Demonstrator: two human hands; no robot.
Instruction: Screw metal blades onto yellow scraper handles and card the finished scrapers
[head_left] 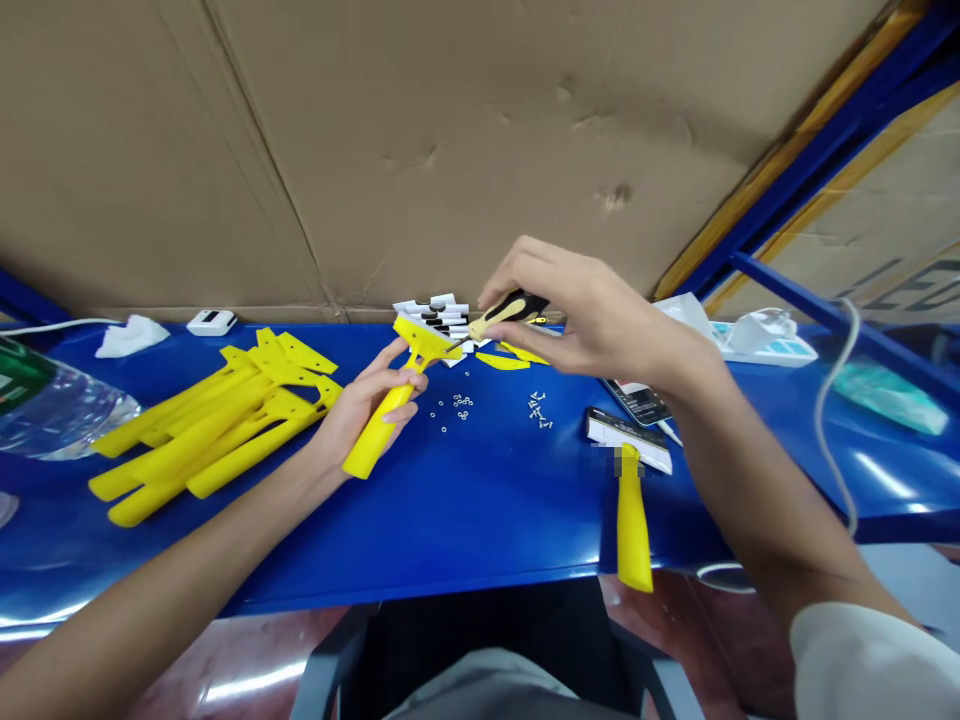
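Note:
My left hand (373, 396) is wrapped round the handle of a yellow scraper (381, 425), its wide head tilted up and away from me. In my right hand (574, 300) is a screwdriver (501, 312) with a cream and black handle, pinched between thumb and fingers. The screwdriver's tip reaches the right side of the scraper head; whether it sits in a screw is too small to tell. Small nuts (461, 402) and screws (537, 410) lie scattered below. Behind the scraper head are white blade packets (448, 310) and loose yellow plates (504, 361).
Several yellow scraper handles (217, 420) are piled at left, beside a plastic bottle (56, 405). A scraper with a blade head (634, 510) overhangs the front edge at right, near a phone (637, 402). A white cable (829, 400) hangs further right. Cardboard (450, 150) stands behind the blue table (450, 530).

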